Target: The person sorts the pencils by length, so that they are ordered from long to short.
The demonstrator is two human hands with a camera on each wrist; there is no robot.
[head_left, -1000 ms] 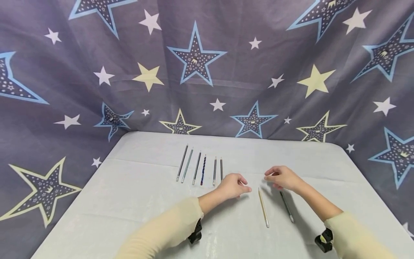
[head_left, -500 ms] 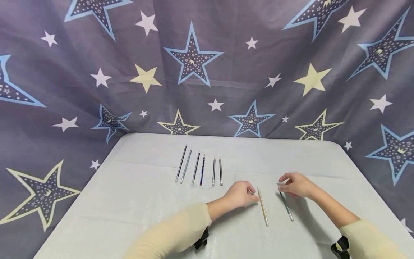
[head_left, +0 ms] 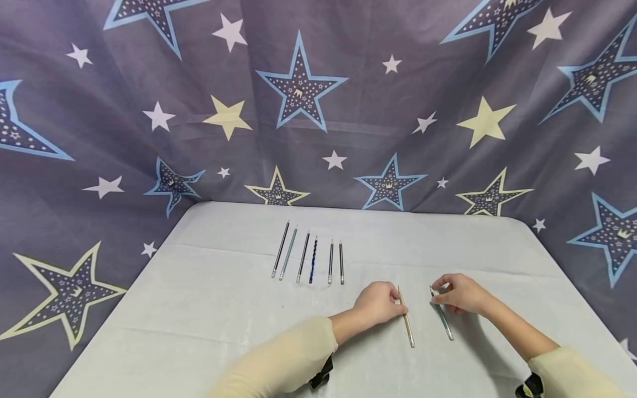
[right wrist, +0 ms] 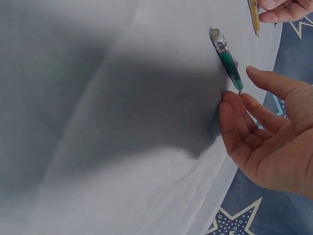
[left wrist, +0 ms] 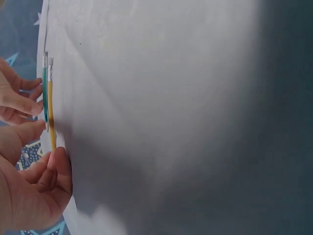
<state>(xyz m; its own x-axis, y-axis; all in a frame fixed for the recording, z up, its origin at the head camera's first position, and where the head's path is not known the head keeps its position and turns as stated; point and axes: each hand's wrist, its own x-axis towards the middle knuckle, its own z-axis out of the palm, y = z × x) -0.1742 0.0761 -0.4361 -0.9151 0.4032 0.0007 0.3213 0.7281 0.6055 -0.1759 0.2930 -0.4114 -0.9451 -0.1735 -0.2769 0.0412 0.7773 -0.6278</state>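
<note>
In the head view my left hand (head_left: 376, 304) is at the upper part of a yellow pencil (head_left: 409, 330), its thumb over the shaft. The left wrist view shows thumb and fingers on either side of this yellow pencil (left wrist: 50, 98), with a gap between them. My right hand (head_left: 461, 294) is at the pointed end of a dark green pencil (head_left: 444, 323). In the right wrist view the thumb stands apart from the fingers, and the tip of the green pencil (right wrist: 230, 66) lies between them. Both pencils lie on the white-covered table, eraser ends toward me.
Several pencils lie in a row farther back to the left, among them a dark one (head_left: 280, 249), a grey-blue one (head_left: 288, 252) and a blue patterned one (head_left: 313, 260). A star-patterned curtain (head_left: 338, 110) hangs behind the white table (head_left: 199, 298).
My left hand has moved right and toward me to the yellow pencil. My right hand has come down to the green pencil's tip. The pencils lie where they were.
</note>
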